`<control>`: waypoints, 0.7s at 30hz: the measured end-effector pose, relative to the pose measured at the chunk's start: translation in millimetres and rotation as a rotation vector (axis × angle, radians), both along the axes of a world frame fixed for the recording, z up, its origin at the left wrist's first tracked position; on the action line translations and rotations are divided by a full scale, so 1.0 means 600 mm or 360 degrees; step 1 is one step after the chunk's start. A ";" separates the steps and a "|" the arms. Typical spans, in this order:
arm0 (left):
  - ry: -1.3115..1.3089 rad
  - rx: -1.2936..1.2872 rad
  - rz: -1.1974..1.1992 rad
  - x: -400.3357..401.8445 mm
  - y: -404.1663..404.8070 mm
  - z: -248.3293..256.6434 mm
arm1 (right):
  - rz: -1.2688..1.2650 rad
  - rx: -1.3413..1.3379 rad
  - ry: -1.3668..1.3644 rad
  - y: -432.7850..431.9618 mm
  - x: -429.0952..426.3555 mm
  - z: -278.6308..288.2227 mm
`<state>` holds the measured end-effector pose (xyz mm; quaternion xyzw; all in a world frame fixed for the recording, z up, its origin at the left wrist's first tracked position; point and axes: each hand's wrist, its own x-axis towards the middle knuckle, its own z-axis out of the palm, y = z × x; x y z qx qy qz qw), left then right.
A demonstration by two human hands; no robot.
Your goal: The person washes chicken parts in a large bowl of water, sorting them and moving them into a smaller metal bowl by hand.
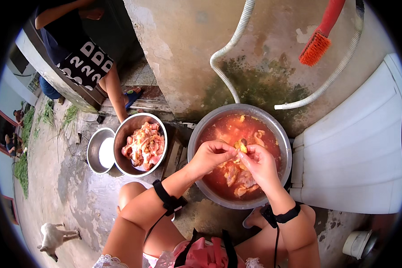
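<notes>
Both of my hands meet above a large metal basin [195,140] of reddish water with pieces of raw poultry [246,181] in it. Between the fingertips of my left hand [217,154] and my right hand [258,160] is a small yellowish piece of meat [241,145], gripped from both sides. To the left, a steel bowl [118,130] holds a heap of cut raw meat [144,145]. Beside it, touching its rim, stands a smaller steel bowl [93,152] with something white inside.
A white corrugated hose [229,43] runs down the wall to the basin's far rim. Another hose [335,73] and a red brush [316,47] hang at right, above a large white plastic container [351,144]. A person [83,57] stands in the doorway. A dog [53,236] is at lower left.
</notes>
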<state>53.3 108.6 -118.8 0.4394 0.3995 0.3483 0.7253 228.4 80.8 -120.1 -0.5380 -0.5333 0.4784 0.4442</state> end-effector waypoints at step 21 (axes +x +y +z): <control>-0.0042 0.0287 -0.0137 0.000 -0.014 -0.010 | 0.0139 -0.0291 0.0186 -0.007 0.019 -0.009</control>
